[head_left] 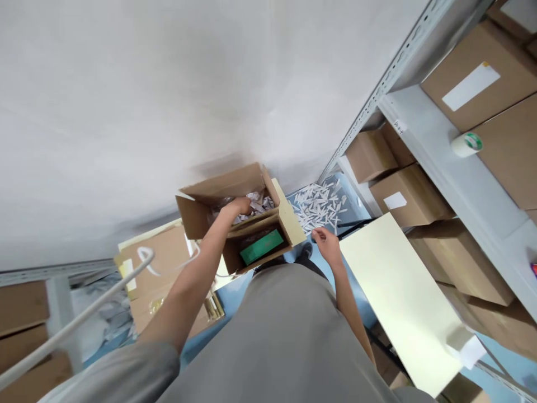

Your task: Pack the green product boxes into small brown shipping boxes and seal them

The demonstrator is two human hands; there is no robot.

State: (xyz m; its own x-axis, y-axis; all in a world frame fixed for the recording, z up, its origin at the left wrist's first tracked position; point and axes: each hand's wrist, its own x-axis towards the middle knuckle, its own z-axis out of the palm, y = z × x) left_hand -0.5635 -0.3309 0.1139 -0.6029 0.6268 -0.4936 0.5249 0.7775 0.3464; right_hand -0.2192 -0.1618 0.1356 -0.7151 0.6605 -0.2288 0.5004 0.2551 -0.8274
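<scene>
My left hand (pixel 241 206) reaches into an open cardboard box (pixel 226 183), its fingers curled down among crumpled-looking white pieces (pixel 262 202). What the fingertips touch is hidden. Right in front of that box, nearer to me, a second open cardboard box (pixel 232 254) holds a flat green box (pixel 262 247). To the right of both, my right hand (pixel 327 244) hangs in the air with thumb and fingers drawn together. Whatever lies between them is too small to tell.
Many white slips (pixel 321 204) lie scattered on the blue floor beyond my right hand. A pale tabletop (pixel 403 302) stands at the right, beside shelves (pixel 457 162) of cardboard boxes. A white pole (pixel 84 316) crosses the left side, near flattened cardboard (pixel 157 263).
</scene>
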